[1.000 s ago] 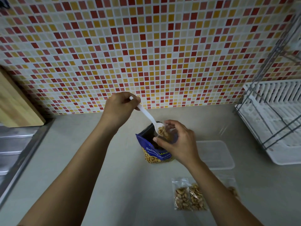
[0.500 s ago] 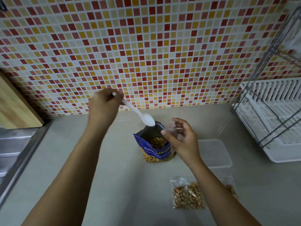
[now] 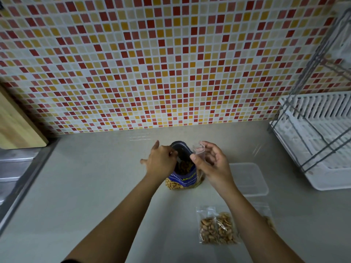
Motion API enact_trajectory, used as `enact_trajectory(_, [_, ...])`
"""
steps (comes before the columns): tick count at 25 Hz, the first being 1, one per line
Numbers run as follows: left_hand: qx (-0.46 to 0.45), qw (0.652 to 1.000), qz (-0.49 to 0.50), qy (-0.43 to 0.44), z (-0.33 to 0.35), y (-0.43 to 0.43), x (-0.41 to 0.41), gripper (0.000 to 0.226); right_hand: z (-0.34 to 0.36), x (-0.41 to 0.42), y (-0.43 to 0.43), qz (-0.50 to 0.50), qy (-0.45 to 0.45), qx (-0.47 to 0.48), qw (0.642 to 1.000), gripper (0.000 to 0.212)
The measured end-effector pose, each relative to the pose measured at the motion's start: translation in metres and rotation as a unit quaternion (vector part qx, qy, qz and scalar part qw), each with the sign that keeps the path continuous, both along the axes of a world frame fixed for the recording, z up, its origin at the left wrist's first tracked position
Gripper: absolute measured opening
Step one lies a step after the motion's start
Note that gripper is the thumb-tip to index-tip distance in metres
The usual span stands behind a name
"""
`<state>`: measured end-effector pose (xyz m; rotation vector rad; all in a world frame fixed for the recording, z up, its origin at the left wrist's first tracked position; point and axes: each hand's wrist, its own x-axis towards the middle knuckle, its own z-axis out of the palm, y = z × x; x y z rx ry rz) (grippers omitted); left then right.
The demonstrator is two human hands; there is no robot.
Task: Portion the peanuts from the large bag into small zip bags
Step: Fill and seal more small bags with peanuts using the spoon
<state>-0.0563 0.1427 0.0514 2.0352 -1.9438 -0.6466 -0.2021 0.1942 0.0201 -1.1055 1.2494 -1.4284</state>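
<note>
The large blue peanut bag (image 3: 183,180) stands open on the counter, with peanuts showing inside its dark mouth. My left hand (image 3: 161,163) is at the left side of the mouth with its fingers curled down into it. The white spoon it holds is hidden by the hand and bag. Just right of the mouth, my right hand (image 3: 213,165) pinches a small clear zip bag (image 3: 199,150) and holds it upright. I cannot tell what is in this bag. Two filled zip bags (image 3: 216,228) of peanuts lie flat on the counter nearer to me.
A clear plastic lid or container (image 3: 248,177) lies right of the peanut bag. A white dish rack with a grey wire frame (image 3: 321,141) fills the right side. A wooden board (image 3: 17,126) leans at the left above a steel sink (image 3: 13,173). The tiled wall is behind.
My left hand has come down from up left and dipped the spoon into the big bag. The right hand keeps the small bag beside the mouth.
</note>
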Motion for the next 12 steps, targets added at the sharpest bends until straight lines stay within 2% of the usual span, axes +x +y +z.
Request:
enact_trajectory(2, [-0.001, 0.998, 0.044, 0.054, 0.002, -0.004, 0.003, 0.024, -0.001, -0.001, -0.001, 0.004, -0.006, 0.003, 1.0, 0.049])
enact_trajectory(6, [-0.013, 0.987, 0.053, 0.154, 0.001, -0.005, 0.008, 0.024, 0.001, -0.002, 0.0, 0.018, -0.007, 0.002, 1.0, 0.048])
enact_trajectory(12, [0.022, 0.958, 0.108, 0.265, 0.01, -0.001, 0.013, 0.021, 0.006, -0.002, 0.002, 0.022, -0.003, 0.004, 1.0, 0.052])
